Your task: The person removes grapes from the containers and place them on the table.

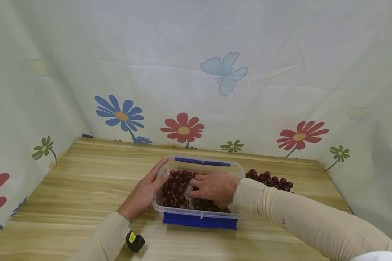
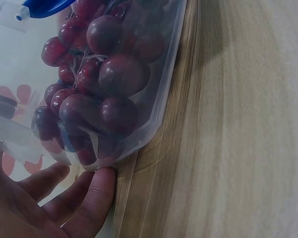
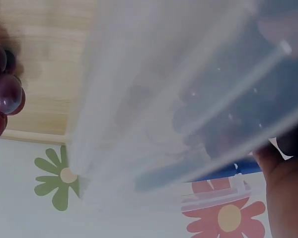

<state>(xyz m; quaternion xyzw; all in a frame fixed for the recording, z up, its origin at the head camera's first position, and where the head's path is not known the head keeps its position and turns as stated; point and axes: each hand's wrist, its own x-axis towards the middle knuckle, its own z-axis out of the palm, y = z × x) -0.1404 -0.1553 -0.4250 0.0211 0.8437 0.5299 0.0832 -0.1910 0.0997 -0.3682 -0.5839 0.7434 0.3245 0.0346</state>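
I pinch the plastic container (image 1: pixel 179 166) with left fingers (image 2: pixel 95 201), can't tell whether right fingers (image 1: pixel 203 177) inside it pinch anything, and judge its grapes (image 1: pixel 176 189) bruisable, best cupped underneath.

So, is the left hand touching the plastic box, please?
Touching: the head view shows the left hand gripping the plastic box, its thumb over the rim.
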